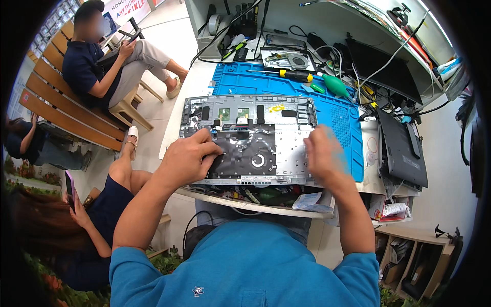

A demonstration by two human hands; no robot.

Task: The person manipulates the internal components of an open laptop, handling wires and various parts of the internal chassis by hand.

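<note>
A silver-grey laptop casing (294,153) lies inside up across the front of a blue repair mat (337,120). Black film (240,153) covers much of its middle, with bare metal on the right part. Over the left part of that film rests my left hand (189,153), its fingers curled and thumb and forefinger close together at the film. Whatever may be between those fingertips is too small to make out. My right hand (327,153) is at the casing's right edge, smeared by motion, so its fingers cannot be read.
Behind the casing lie a yellow-black screwdriver (295,75) and a green air blower (335,85). A dark laptop (401,148) leans at the right, near tangled cables. An open drawer (266,197) sits below the desk edge. Two people with phones sit at the left.
</note>
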